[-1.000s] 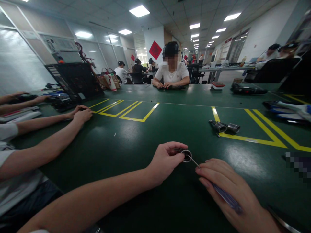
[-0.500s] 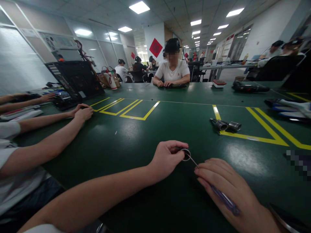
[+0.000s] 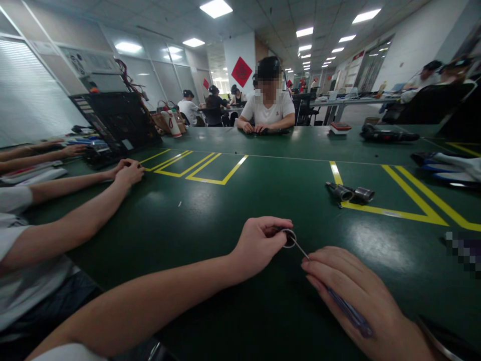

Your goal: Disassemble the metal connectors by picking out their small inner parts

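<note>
Head view: left hand [image 3: 259, 245] pinching small ring part [image 3: 288, 238]; right hand [image 3: 356, 296] gripping thin tool [image 3: 347, 311], tip touching ring part.

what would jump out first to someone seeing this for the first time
Low in the middle, the left hand pinches a small metal ring part on the green table, while the right hand holds a thin purple-handled tool with its tip at the ring. Bright yellow tape lines cross the table on the right, with two small metal cylinders lying by them. A co-worker's forearms reach in from the left.
</note>
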A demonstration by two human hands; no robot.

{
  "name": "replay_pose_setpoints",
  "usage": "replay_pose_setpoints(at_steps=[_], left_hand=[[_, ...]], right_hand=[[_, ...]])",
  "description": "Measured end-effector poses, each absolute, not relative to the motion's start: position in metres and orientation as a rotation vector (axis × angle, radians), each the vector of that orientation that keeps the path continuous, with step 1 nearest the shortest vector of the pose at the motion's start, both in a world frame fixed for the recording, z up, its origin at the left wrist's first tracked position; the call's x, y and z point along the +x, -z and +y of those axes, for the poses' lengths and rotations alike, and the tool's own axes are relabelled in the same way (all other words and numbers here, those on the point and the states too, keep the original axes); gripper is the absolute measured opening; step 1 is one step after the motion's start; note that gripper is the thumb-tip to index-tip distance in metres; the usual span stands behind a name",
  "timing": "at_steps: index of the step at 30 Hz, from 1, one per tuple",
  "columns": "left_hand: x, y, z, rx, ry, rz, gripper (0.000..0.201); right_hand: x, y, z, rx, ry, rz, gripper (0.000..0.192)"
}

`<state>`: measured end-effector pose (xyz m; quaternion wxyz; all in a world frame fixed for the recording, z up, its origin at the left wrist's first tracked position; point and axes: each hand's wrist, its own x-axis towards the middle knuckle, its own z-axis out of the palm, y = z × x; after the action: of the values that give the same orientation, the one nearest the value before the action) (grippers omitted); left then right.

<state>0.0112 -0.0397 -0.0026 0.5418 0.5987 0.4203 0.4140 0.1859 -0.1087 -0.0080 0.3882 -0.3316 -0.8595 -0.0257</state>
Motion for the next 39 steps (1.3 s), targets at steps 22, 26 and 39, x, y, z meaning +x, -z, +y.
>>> replay_pose_setpoints(at_steps=[22,26,39], left_hand=[[0.010,0.005,-0.038,1.454,-0.950,1.011,0.021],[0.014,0.008,-0.042,1.469,-0.929,0.947,0.021],[0.023,0.002,-0.066,1.357,-0.820,0.628,0.051]], right_hand=[[0.191,0.007,-0.112,-0.790,0.079,-2.207,0.025],[0.193,0.011,-0.110,-0.773,0.192,-2.290,0.028],[0.211,-0.001,-0.089,-0.774,0.495,-2.302,0.024]])
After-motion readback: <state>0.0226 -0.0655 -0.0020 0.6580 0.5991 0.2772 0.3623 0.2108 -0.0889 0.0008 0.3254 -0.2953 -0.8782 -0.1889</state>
